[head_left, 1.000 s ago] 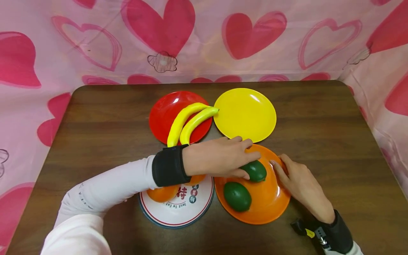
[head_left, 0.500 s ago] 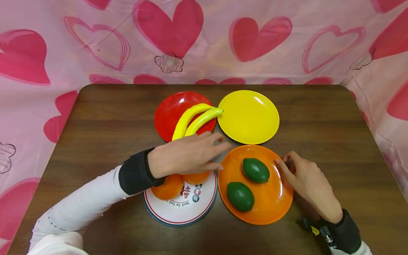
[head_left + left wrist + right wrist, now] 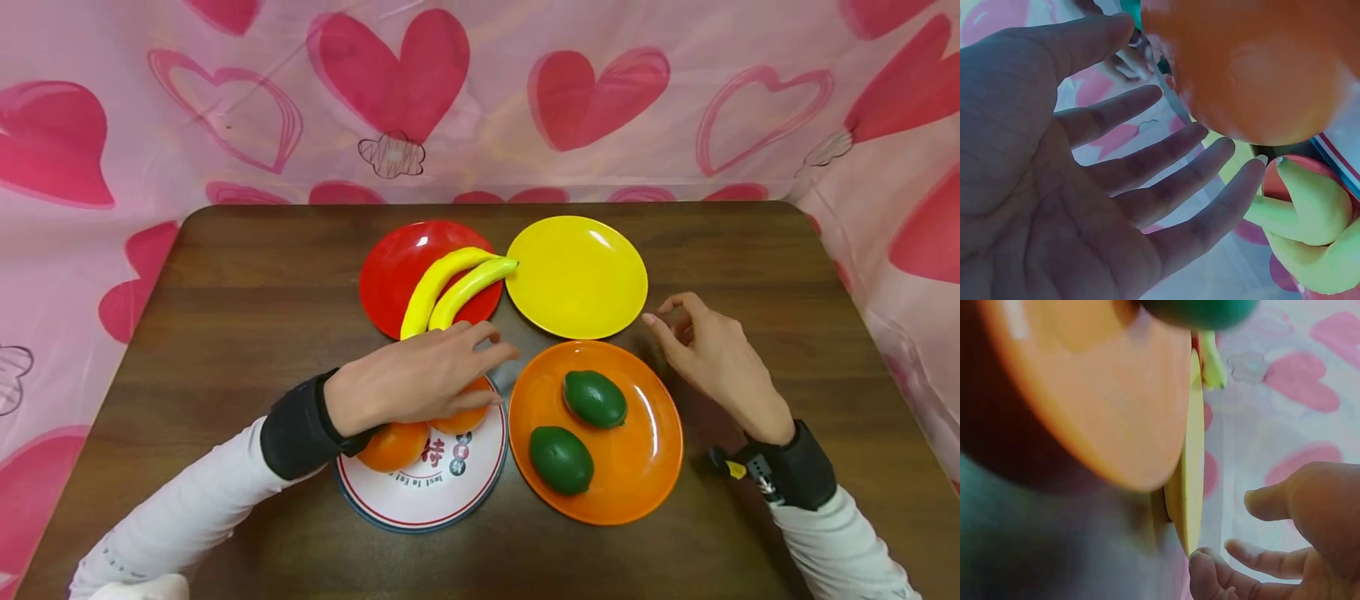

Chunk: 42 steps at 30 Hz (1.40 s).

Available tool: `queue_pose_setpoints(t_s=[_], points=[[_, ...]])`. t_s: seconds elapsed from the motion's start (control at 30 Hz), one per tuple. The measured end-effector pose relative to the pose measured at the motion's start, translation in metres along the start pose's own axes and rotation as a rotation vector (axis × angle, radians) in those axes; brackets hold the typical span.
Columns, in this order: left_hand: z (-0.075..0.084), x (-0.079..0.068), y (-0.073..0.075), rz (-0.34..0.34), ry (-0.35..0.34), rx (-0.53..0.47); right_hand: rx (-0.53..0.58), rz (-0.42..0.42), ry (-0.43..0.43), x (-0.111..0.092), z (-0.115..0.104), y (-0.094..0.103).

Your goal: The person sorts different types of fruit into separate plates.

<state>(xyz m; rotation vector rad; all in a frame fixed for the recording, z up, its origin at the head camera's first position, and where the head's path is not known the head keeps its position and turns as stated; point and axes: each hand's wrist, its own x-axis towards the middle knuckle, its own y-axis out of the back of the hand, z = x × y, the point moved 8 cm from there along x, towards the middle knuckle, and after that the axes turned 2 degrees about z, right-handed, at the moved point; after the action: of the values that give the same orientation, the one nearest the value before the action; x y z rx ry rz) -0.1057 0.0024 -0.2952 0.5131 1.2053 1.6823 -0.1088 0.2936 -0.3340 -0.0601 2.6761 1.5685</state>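
My left hand is over the white plate, its fingers spread and holding nothing. Two oranges lie on that plate, partly hidden beneath the hand. In the left wrist view one orange looms close past the fingertips. On the right, my right hand hovers near the lower right rim of the yellow plate, fingers loosely bent around nothing. In the right wrist view its fingertips come right at the edge of the yellow plate. Two green limes sit on the orange plate between the hands.
Two bananas lie across the red plate, tips reaching toward the yellow plate; my left hand covers their lower ends. The four plates are grouped closely on the brown wooden table. A pink heart-patterned cloth hangs behind.
My left hand has left the upper lime and moved left over the oranges. My right hand has come off the orange plate's rim and gone up toward the yellow plate.
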Motion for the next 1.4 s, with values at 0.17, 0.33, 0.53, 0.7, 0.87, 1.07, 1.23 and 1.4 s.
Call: queue_pose_setpoints(t_s=[0.17,0.33,0.53,0.7,0.87,1.07,1.23,1.4], points=[[-0.003,-0.005,0.008,0.009,0.017,0.003,0.016,-0.037,-0.044,0.037,0.007,0.001],[-0.010,-0.009,0.018,-0.008,0.069,0.003,0.014,-0.082,-0.082,0.071,0.010,-0.003],[-0.035,-0.011,0.027,0.002,0.156,0.035,-0.020,-0.132,-0.113,0.098,0.013,-0.018],[-0.062,-0.013,0.044,0.133,0.218,0.042,-0.042,-0.166,-0.165,0.106,0.020,-0.029],[-0.084,-0.014,0.058,0.234,0.280,0.048,-0.057,-0.165,-0.172,0.110,0.021,-0.034],[-0.105,-0.003,0.062,0.239,0.364,0.009,-0.099,-0.156,-0.153,0.112,0.021,-0.034],[-0.123,0.010,0.052,0.196,0.430,-0.041,-0.148,-0.163,-0.153,0.114,0.021,-0.035],[-0.132,0.020,0.036,0.127,0.465,-0.070,-0.155,-0.158,-0.157,0.112,0.023,-0.034]])
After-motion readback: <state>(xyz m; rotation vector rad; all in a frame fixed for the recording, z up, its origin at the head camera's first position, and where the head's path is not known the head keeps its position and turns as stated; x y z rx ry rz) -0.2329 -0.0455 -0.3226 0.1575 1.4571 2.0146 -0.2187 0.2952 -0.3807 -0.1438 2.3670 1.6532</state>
